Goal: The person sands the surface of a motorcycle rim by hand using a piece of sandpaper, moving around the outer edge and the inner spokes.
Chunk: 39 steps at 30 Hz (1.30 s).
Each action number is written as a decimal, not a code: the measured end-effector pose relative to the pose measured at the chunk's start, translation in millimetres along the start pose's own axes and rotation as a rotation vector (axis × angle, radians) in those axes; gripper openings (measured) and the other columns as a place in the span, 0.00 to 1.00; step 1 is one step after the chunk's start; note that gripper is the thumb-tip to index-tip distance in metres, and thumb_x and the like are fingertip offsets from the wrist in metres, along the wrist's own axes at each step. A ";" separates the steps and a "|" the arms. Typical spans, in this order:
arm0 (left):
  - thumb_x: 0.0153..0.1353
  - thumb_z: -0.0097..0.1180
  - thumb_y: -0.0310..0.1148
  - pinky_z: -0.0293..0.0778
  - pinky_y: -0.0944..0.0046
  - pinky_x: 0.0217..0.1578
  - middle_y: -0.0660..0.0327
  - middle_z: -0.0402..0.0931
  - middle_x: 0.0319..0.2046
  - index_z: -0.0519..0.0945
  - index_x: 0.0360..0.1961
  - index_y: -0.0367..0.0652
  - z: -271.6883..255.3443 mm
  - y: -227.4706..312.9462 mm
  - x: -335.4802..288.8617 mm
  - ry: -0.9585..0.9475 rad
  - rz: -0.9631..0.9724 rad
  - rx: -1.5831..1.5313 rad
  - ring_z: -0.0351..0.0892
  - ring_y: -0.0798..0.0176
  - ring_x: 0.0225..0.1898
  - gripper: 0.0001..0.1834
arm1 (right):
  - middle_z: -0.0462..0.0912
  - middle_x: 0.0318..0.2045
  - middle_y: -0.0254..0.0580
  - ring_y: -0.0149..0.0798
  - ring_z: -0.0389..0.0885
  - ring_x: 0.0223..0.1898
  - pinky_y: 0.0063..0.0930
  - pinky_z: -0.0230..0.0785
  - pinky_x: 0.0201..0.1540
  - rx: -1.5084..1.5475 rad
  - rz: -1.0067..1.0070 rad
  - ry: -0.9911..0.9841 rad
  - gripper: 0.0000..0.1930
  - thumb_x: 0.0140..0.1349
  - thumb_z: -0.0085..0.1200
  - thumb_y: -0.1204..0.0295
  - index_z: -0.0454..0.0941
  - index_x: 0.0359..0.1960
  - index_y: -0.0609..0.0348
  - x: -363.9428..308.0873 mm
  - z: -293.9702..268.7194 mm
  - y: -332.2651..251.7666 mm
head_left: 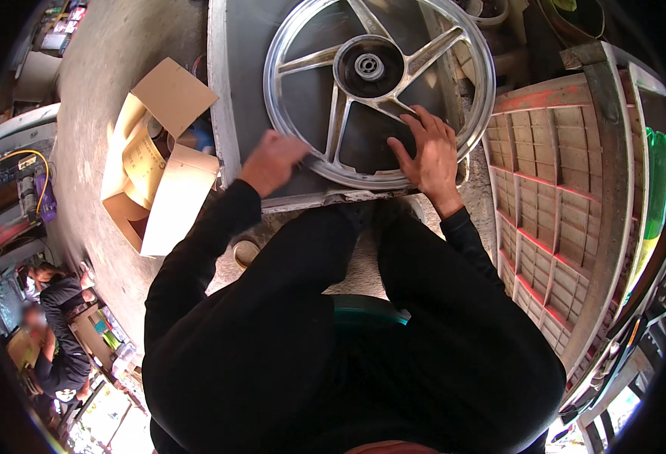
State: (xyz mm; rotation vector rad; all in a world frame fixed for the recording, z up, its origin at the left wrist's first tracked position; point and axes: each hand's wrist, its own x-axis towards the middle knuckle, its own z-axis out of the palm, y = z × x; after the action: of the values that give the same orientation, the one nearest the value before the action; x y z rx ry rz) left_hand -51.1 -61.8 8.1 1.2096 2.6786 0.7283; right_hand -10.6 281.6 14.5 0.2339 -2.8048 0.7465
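A silver five-spoke motorcycle wheel rim (338,130) lies flat on a dark tabletop (246,98) with a pale raised edge. My left hand (274,162) is at the rim's lower left edge, blurred by motion. Its fingers are curled, and a small dark patch at their tips is too unclear to name. On the lower right, my right hand (433,155) rests against the rim, fingers and thumb spread apart. The dark hub (369,68) sits in the wheel's middle.
An opened cardboard box (185,185) stands on the floor at left. To the right leans a wooden lattice panel (548,181) with red strips, and beyond it a green bottle (656,178). A person (60,340) sits at the far lower left. A small round container (246,253) is near my left knee.
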 end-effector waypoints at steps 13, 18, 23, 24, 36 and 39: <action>0.54 0.58 0.20 0.70 0.53 0.60 0.58 0.83 0.48 0.82 0.51 0.41 7.2 -20.6 -8.0 0.040 -0.077 0.137 0.81 0.58 0.58 0.21 | 0.80 0.61 0.48 0.54 0.78 0.61 0.49 0.66 0.66 -0.012 0.004 -0.009 0.25 0.60 0.72 0.62 0.83 0.57 0.59 -0.3 -0.4 0.0; 0.55 0.57 0.19 0.67 0.52 0.60 0.59 0.84 0.48 0.83 0.51 0.44 7.2 -1.9 -5.6 0.013 0.040 -0.002 0.81 0.58 0.58 0.20 | 0.80 0.62 0.49 0.54 0.78 0.61 0.49 0.66 0.66 -0.020 -0.002 -0.006 0.25 0.60 0.71 0.62 0.83 0.57 0.59 -0.3 -0.2 -0.5; 0.57 0.55 0.19 0.65 0.53 0.59 0.62 0.85 0.49 0.83 0.51 0.45 13.6 -0.7 -8.2 0.067 -0.001 0.133 0.82 0.61 0.57 0.20 | 0.80 0.61 0.50 0.54 0.78 0.62 0.49 0.66 0.66 -0.003 -0.009 -0.017 0.25 0.60 0.71 0.62 0.83 0.57 0.60 1.6 -0.9 -0.8; 0.57 0.55 0.19 0.65 0.53 0.58 0.62 0.85 0.48 0.83 0.51 0.46 18.3 6.8 -7.8 0.066 0.066 0.107 0.83 0.61 0.56 0.20 | 0.80 0.62 0.50 0.54 0.78 0.62 0.49 0.66 0.66 -0.005 -0.005 -0.014 0.25 0.60 0.71 0.62 0.83 0.57 0.60 1.3 -0.9 -0.7; 0.55 0.58 0.17 0.65 0.54 0.56 0.63 0.86 0.46 0.83 0.52 0.45 20.0 10.5 -6.0 0.044 0.037 0.028 0.84 0.60 0.51 0.22 | 0.80 0.62 0.49 0.53 0.78 0.62 0.49 0.65 0.66 -0.006 -0.001 -0.002 0.25 0.60 0.72 0.61 0.83 0.57 0.59 -0.9 1.5 1.9; 0.55 0.59 0.19 0.65 0.53 0.59 0.62 0.85 0.47 0.83 0.52 0.45 13.8 -26.5 -7.9 0.056 -0.045 0.088 0.83 0.59 0.53 0.22 | 0.80 0.62 0.49 0.53 0.78 0.62 0.50 0.65 0.66 0.000 0.002 -0.006 0.25 0.60 0.71 0.61 0.83 0.57 0.59 0.1 0.1 1.5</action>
State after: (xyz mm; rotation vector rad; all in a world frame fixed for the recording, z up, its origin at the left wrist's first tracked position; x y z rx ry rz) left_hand -59.7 -77.4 -17.2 1.1613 2.8011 0.6541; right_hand -11.0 282.8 13.7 0.2336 -2.8109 0.7477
